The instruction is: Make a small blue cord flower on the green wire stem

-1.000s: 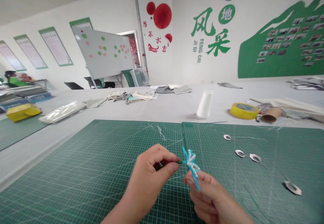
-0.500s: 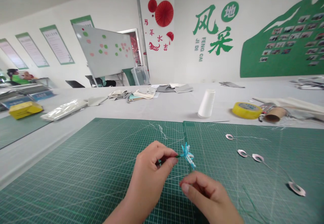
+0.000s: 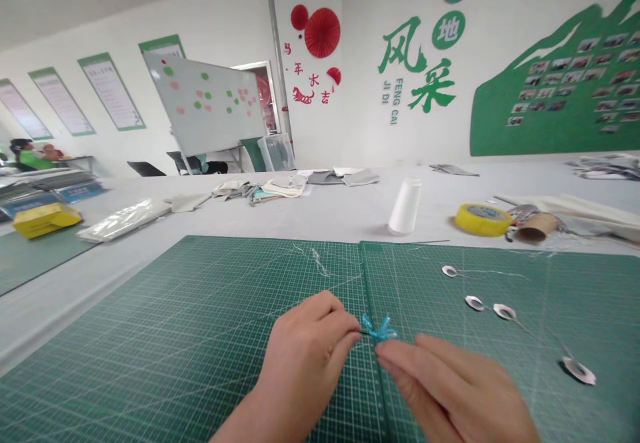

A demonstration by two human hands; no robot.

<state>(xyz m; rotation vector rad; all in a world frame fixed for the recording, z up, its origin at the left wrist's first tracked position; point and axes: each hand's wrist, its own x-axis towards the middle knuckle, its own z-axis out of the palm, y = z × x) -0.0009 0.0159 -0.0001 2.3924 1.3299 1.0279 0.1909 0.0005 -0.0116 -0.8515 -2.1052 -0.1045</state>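
A small blue flower with thin, shiny petals and a dark green stem is held over the cutting mats. My left hand pinches the stem between thumb and fingers, just left of the petals. At the lower edge of the petals, my right hand has its thumb and fingers pressed together. Its fingertips meet a petal there and partly hide it. Beneath both hands lies the green gridded cutting mat.
On the right mat lie several pale oval rings with thin threads. Behind stand a white thread cone, a yellow tape roll and a cardboard tube. A yellow box and a plastic-wrapped packet are at the left.
My right hand has moved up and right to the petals, its fingers now extended and pressed together. The flower has come slightly lower and right, turned so its petals point more upward.
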